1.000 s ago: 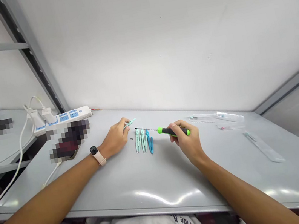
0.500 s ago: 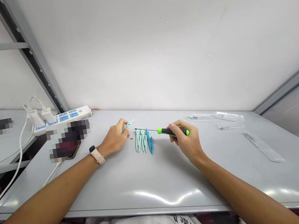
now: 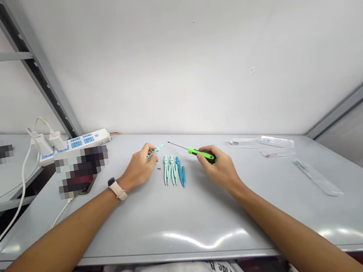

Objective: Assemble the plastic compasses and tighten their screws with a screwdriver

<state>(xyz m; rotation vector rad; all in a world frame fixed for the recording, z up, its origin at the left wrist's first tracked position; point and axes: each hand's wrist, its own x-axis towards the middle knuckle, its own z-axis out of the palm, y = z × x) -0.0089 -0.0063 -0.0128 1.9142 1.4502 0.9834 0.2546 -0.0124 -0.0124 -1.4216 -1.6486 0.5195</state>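
My left hand point(image 3: 140, 167) pinches a small mint-green drawing compass piece point(image 3: 155, 152) at its fingertips. My right hand point(image 3: 217, 166) grips a precision screwdriver point(image 3: 201, 154) with a black and lime-green handle, its thin shaft pointing up and to the left. Between the hands, several drawing compasses lie side by side on the grey table point(image 3: 195, 217): two mint ones point(image 3: 167, 171) and a blue one point(image 3: 181, 172). A tiny dark screw point(image 3: 158, 168) lies just below my left fingertips.
A white power strip point(image 3: 75, 145) with plugged-in adapters and cables stands at the back left, beside a pixelated phone point(image 3: 83, 173). Clear plastic packets point(image 3: 261, 145) and a long sleeve point(image 3: 317, 177) lie at the right. A wall rises behind the table.
My right hand has drawn back and turned the screwdriver, its tip now lifted away from the compasses and pointing up-left. My left hand has barely moved.
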